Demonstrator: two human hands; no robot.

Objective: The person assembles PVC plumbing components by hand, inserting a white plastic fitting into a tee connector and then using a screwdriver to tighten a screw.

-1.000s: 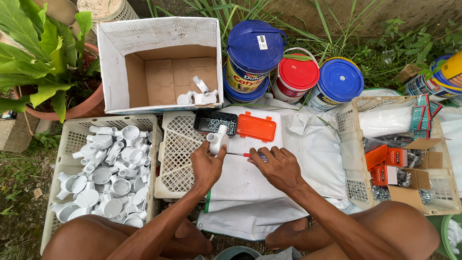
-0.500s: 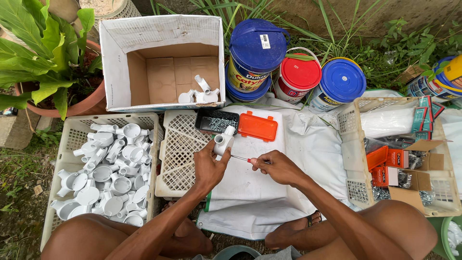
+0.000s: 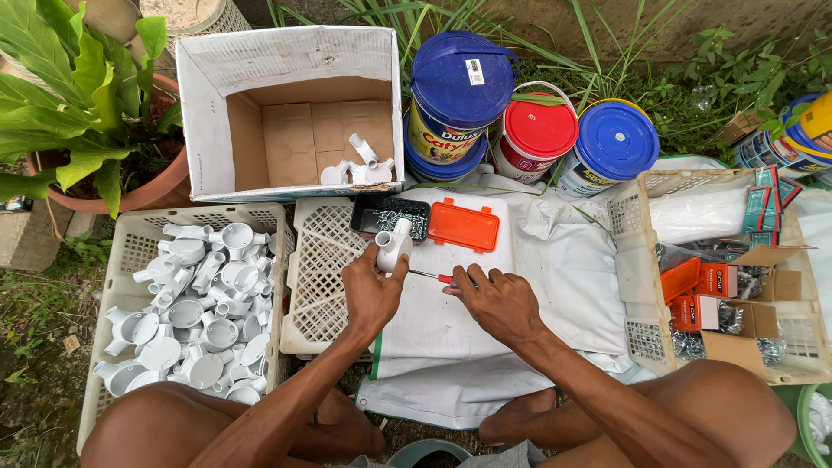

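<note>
My left hand grips a white fitting over the white sheet; my right hand is closed on a screwdriver, tip at the fitting. I'd keep the blade square and the fitting steady. Screw tray, orange lid just beyond; crate of fittings left.

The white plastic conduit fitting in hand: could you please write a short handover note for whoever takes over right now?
Left hand: grips the white plastic conduit fitting over the white cloth.
Right hand: holds the red-handled screwdriver, tip at the fitting.
Done: a few fittings lie in the cardboard box.
Left: many white fittings fill the cream plastic crate on the left.
Screws sit in the small black tray, beside its orange lid.
</note>
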